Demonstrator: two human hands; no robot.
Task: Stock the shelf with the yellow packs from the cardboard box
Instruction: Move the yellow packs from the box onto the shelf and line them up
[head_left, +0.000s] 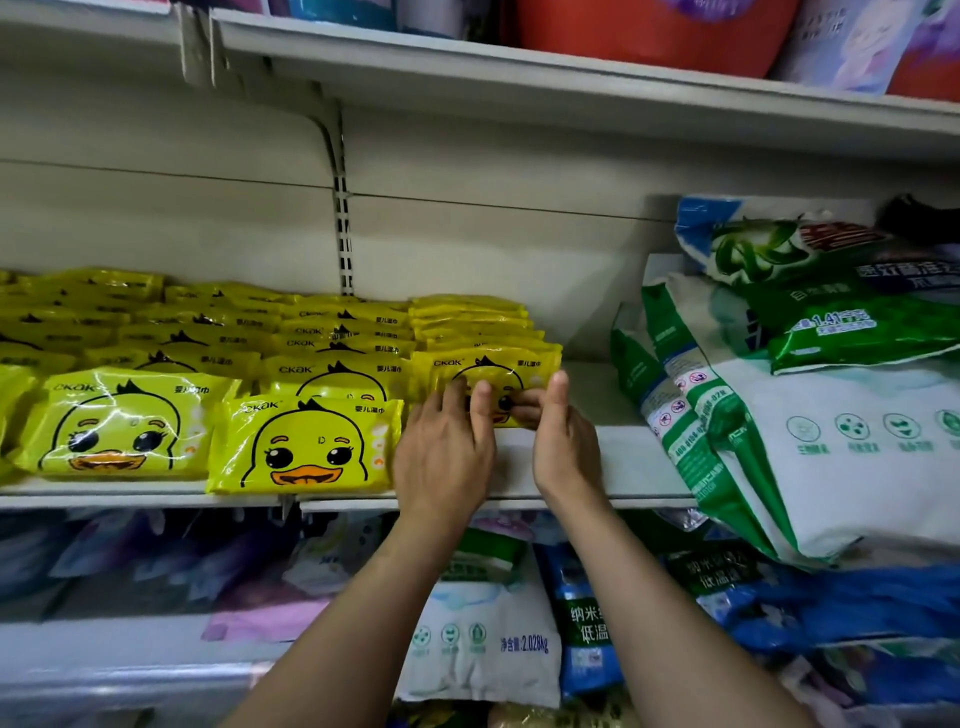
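Note:
Several rows of yellow duck-print packs (306, 447) stand upright on the white shelf (628, 467). Both my hands are at the front yellow pack (488, 364) of the rightmost row. My left hand (441, 452) presses straight fingers against the pack's face. My right hand (563, 441) pinches its lower right corner, with the fingers in front and the thumb up along the right edge. The cardboard box is out of view.
Large green-and-white detergent bags (831, 441) lie piled on the shelf's right end, with a strip of bare shelf between them and the packs. An upper shelf (519, 73) overhangs. More bagged goods (483, 639) fill the shelf below.

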